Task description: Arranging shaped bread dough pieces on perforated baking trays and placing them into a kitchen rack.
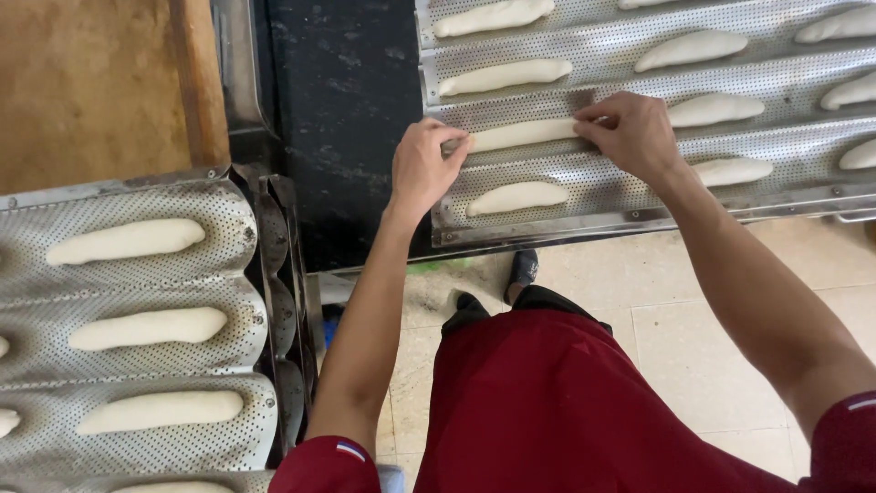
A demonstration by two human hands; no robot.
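The left hand pinches the near-left tip of a long, pale, raw dough stick, and the right hand pinches its opposite tip, so the piece spans between the two sets of fingers, both narrowed onto it. Its long axis runs left to right along a groove of the perforated, corrugated metal baking tray, second channel from the near rim. The dough looks smooth, matte and soft, slightly tapered at both ends, like the neighbouring sticks.
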